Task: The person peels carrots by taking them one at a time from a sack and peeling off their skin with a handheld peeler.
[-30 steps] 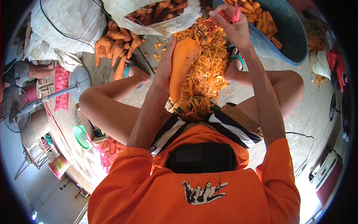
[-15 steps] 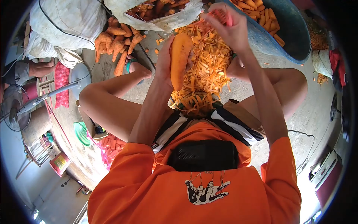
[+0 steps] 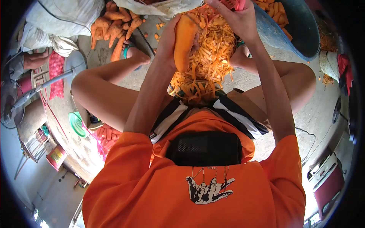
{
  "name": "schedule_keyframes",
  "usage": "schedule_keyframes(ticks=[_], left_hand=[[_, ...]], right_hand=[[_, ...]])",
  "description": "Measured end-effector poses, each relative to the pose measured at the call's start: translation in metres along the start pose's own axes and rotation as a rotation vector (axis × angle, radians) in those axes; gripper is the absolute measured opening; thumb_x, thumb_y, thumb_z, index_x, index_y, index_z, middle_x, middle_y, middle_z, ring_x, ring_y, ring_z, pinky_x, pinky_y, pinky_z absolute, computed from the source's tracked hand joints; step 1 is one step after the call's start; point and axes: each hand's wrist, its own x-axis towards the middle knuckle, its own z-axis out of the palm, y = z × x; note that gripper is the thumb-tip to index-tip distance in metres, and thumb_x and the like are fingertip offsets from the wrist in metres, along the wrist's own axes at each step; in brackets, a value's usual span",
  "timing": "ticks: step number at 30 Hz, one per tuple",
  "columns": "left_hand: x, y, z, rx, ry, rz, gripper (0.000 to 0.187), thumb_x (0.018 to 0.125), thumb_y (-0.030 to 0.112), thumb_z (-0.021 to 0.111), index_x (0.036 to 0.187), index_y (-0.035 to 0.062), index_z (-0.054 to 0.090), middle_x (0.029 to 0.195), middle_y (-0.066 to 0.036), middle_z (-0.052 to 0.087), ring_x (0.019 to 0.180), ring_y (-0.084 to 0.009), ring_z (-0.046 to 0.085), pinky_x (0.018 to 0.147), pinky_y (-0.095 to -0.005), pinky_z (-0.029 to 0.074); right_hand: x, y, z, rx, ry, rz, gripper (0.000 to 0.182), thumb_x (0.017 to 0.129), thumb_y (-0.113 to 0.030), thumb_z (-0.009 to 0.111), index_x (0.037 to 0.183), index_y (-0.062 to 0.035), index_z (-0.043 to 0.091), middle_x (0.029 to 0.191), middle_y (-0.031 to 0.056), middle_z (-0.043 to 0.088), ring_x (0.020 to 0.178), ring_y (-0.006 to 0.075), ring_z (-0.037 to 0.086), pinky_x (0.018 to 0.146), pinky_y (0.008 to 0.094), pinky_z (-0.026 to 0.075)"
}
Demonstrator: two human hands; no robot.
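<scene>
My left hand (image 3: 166, 45) is wrapped around a large orange carrot (image 3: 184, 49), tilted nearly upright in the view, its skin looking mostly smooth and pared. In my right hand (image 3: 243, 24), near the top edge, is a red-handled peeler (image 3: 239, 4); its blade end is hard to make out. The peeler is up and to the right of the carrot, apart from it. Below both hands, between my legs, lies a heap of orange carrot peelings (image 3: 211, 57).
Unpeeled carrots (image 3: 114, 24) lie on the floor at upper left beside white sacks (image 3: 64, 19). A blue tub (image 3: 300, 34) at upper right holds peeled carrots (image 3: 273, 11). A standing fan's pole (image 3: 42, 89) and a green basin (image 3: 77, 124) are at left.
The whole view has shifted, so most things appear higher. My right hand with the peeler has moved slightly right, away from the carrot. My left hand keeps hold of the carrot.
</scene>
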Motion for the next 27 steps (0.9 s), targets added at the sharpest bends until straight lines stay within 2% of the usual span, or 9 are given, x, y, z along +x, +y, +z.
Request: schedule_keyframes(ticks=[3,4,7,10,12,14,16,19,27], left_hand=[[0.004,0.007,-0.006,0.039,-0.267,0.018,0.045,0.108,0.044,0.046,0.12,0.0031,0.06,0.104,-0.014,0.07,0.086,-0.0197,0.07,0.067,-0.0375,0.061],[0.008,0.006,-0.005,0.145,0.029,0.103,0.046,0.108,0.043,0.043,0.12,0.0024,0.06,0.105,-0.014,0.072,0.087,-0.0198,0.073,0.07,-0.0392,0.063],[0.005,0.008,-0.001,0.141,-0.01,0.069,0.044,0.108,0.044,0.045,0.121,0.0038,0.06,0.104,-0.011,0.071,0.085,-0.0194,0.072,0.07,-0.0364,0.063],[-0.009,-0.001,0.001,0.086,-0.032,0.042,0.042,0.107,0.044,0.048,0.121,0.0058,0.06,0.102,-0.008,0.07,0.085,-0.0184,0.071,0.07,-0.036,0.062],[-0.008,-0.003,0.002,0.042,-0.028,0.005,0.042,0.107,0.044,0.049,0.122,0.0063,0.06,0.103,-0.007,0.07,0.087,-0.0181,0.071,0.071,-0.0355,0.062],[-0.005,-0.002,0.001,-0.049,-0.054,0.005,0.043,0.108,0.043,0.047,0.123,0.0046,0.059,0.105,-0.009,0.07,0.093,-0.0189,0.07,0.073,-0.0348,0.062],[-0.003,0.002,-0.001,-0.026,-0.076,0.037,0.044,0.109,0.043,0.045,0.124,0.0037,0.059,0.107,-0.011,0.069,0.094,-0.0197,0.07,0.075,-0.0353,0.062],[-0.001,0.005,-0.003,0.016,-0.055,0.117,0.046,0.11,0.042,0.04,0.125,0.0024,0.058,0.11,-0.012,0.069,0.095,-0.0214,0.071,0.077,-0.0361,0.063],[0.006,0.029,-0.012,0.064,-0.095,0.171,0.05,0.111,0.043,0.036,0.131,0.0019,0.056,0.113,-0.014,0.069,0.096,-0.0246,0.073,0.077,-0.0362,0.064]], right_hand=[[-0.021,-0.004,0.021,-0.307,-0.302,-0.302,0.02,0.09,-0.01,0.08,0.103,-0.0022,0.067,0.092,0.0036,0.07,0.094,0.0127,0.066,0.083,0.0311,0.052],[-0.026,-0.004,0.031,-0.271,-0.348,-0.317,0.017,0.089,-0.009,0.081,0.101,-0.0032,0.069,0.095,0.0033,0.071,0.095,0.0122,0.064,0.085,0.0314,0.051],[-0.024,0.008,0.035,-0.159,-0.342,-0.252,0.017,0.089,-0.009,0.081,0.101,-0.004,0.07,0.098,0.0032,0.071,0.091,0.0117,0.063,0.082,0.0302,0.051],[0.005,0.025,0.005,-0.38,0.039,-0.435,0.015,0.091,-0.005,0.078,0.101,-0.0001,0.067,0.09,0.0036,0.069,0.079,0.0097,0.064,0.069,0.0262,0.051],[0.004,0.014,-0.008,-0.359,0.109,-0.266,0.014,0.093,-0.004,0.077,0.1,0.0005,0.066,0.086,0.0036,0.069,0.074,0.0094,0.063,0.066,0.0259,0.051],[0.009,0.02,-0.002,-0.209,0.157,-0.368,0.014,0.094,-0.006,0.076,0.099,0.0001,0.064,0.077,0.0019,0.065,0.061,0.0088,0.059,0.059,0.0259,0.049],[-0.024,0.002,0.017,-0.12,-0.034,-0.084,0.018,0.089,-0.017,0.083,0.098,-0.0043,0.073,0.084,-0.0017,0.072,0.075,0.0046,0.061,0.067,0.0239,0.052],[-0.042,0.006,0.042,-0.208,-0.243,-0.277,0.023,0.088,-0.017,0.084,0.103,-0.0036,0.073,0.088,-0.0014,0.073,0.08,0.0053,0.064,0.072,0.0239,0.054],[-0.023,0.016,0.034,-0.084,-0.293,-0.096,0.023,0.088,-0.007,0.082,0.105,-0.003,0.067,0.102,0.0001,0.068,0.097,0.0086,0.064,0.086,0.026,0.053]])
